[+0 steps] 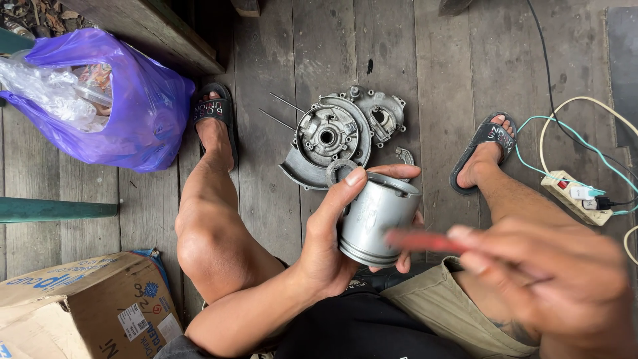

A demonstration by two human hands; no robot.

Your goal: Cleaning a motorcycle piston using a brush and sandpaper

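Piston (377,218) sits gripped in my left hand (332,246) — my right hand (551,279) pinches a blurred red tool (419,240) beside it.

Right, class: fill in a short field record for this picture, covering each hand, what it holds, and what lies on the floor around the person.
Left hand: wrapped around a silver piston
Right hand: blurred, pinching a thin red tool near the piston
Floor: dark wooden planks
Ahead of the piston: grey engine casing
Left side: purple plastic bag, cardboard box
Right side: power strip with cables
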